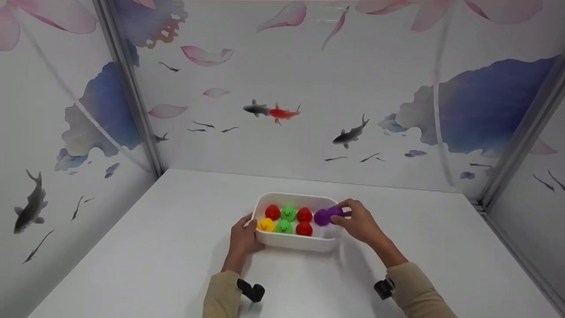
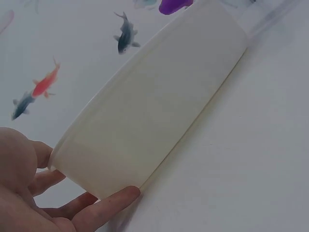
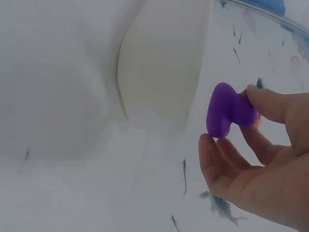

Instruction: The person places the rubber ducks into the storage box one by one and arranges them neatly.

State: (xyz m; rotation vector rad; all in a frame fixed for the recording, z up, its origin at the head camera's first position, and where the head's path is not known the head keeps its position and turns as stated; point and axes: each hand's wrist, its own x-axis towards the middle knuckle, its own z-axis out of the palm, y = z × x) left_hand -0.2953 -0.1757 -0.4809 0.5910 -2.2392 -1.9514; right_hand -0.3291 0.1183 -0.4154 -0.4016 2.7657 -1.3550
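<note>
A white rectangular tray (image 1: pixel 291 242) stands on the table with small toy ducks inside. My left hand (image 1: pixel 243 236) grips its left end; in the left wrist view, the fingers (image 2: pixel 108 208) curl round the tray's lower corner. Over the right end, my right hand (image 1: pixel 359 221) pinches a purple toy duck (image 3: pixel 222 111) between thumb and fingertips, above the rim. Just left of it, another purple duck (image 1: pixel 322 217) sits in the tray. Red ducks (image 1: pixel 272 212), green ducks (image 1: pixel 288 213) and one yellow duck (image 1: pixel 266 225) fill the left and middle in two rows.
The white tabletop (image 1: pixel 154 260) extends around the tray. Behind it rises a wall panel (image 1: pixel 282 150) printed with fish and petals, with similar side panels joined by grey metal posts (image 1: pixel 132 88). Black wrist cameras (image 1: pixel 251 290) sit at both sleeves.
</note>
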